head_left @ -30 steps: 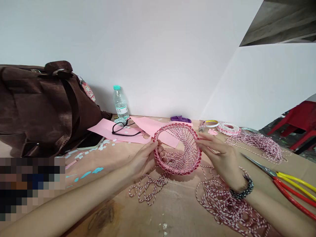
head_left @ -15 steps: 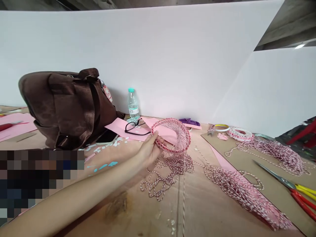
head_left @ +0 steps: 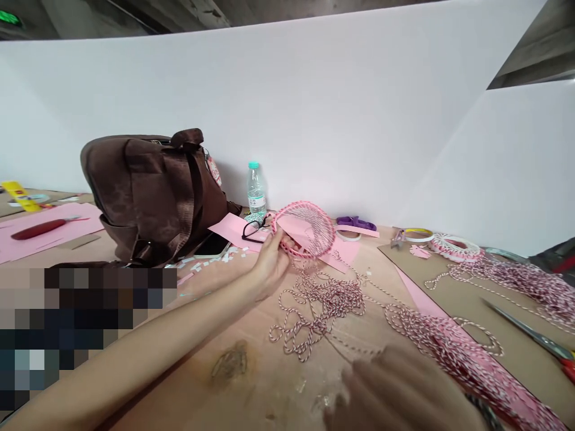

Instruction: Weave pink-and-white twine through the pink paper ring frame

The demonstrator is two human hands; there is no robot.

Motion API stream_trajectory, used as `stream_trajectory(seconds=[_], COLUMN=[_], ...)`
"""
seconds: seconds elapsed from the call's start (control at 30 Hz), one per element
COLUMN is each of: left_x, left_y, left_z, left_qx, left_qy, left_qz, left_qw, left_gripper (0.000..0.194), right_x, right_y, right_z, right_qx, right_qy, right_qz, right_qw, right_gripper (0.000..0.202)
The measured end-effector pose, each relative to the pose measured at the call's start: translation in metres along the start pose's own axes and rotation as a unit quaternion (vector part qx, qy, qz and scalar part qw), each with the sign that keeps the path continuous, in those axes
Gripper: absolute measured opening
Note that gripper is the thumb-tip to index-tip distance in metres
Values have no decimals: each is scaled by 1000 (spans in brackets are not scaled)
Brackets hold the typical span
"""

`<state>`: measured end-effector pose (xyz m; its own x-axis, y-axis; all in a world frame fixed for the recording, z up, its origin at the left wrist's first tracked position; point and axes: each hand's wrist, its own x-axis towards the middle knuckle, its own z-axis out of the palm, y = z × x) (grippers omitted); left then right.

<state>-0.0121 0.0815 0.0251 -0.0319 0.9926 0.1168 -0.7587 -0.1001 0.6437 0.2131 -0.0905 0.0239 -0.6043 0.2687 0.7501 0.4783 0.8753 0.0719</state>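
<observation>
Landmark: the water bottle (head_left: 256, 190), upright with a green cap, by the white wall (head_left: 359, 120).
Hoop: the pink cord-wrapped hoop (head_left: 317, 230), netted with striped cord, sits tilted just right of the bottle and nearer the person.
Left hand: in front of the bottle, the left hand (head_left: 274, 263) pinches the hoop's near left rim.
Right hand: well right of the bottle, close to the person, the right hand (head_left: 399, 389) is blurred; whether it grips a strand, I cannot tell.
In between: a loose cord tangle (head_left: 339, 297) lies right of and nearer than the bottle, between hoop and right hand.
Cord bundle: farther right of the bottle, a long striped bundle (head_left: 449, 347) is partly beside the right hand.
Glasses: black glasses (head_left: 252, 231) rest just before the bottle, partly covered by the left hand and hoop.
Left of bottle: the brown bag (head_left: 155, 194), with a phone (head_left: 212, 245) at its near right side.
Right of bottle: a purple band (head_left: 356, 223), a tape roll (head_left: 417, 239), then a white-and-pink ring (head_left: 456, 257).
Far right, nearer than the bottle: scissors (head_left: 530, 331) on a board (head_left: 449, 293).
</observation>
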Motion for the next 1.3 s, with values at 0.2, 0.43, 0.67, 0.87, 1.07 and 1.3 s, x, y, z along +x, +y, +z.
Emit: stream_trajectory(seconds=[0.2, 0.43, 0.67, 0.87, 1.07, 1.3], left_x=[-55, -82, -87, -88, -89, -93], left_y=[-27, -29, -29, -31, -30, -30], left_z=[30, 43, 45, 42, 42, 44], left_qx=[16, 13, 37, 52, 56, 77], left_qy=[-56, -60, -76, -88, -95, -98], left_qz=[-95, -142, -136, -135, -141, -142], left_qw=[994, 988, 987, 986, 984, 982], left_gripper=[21, 34, 35, 34, 36, 31], right_x=[13, 17, 14, 12, 12, 11], right_y=[36, 28, 25, 24, 22, 22], right_z=[-8, -1, 4, 9, 7, 7], right_qx=[-170, -154, -129, -107, -87, -85], right_qy=[-68, -75, -69, -87, -66, -90], right_qz=[38, 48, 79, 110, 125, 127], right_qw=[982, 984, 986, 984, 986, 984], right_gripper=[15, 10, 18, 19, 18, 19])
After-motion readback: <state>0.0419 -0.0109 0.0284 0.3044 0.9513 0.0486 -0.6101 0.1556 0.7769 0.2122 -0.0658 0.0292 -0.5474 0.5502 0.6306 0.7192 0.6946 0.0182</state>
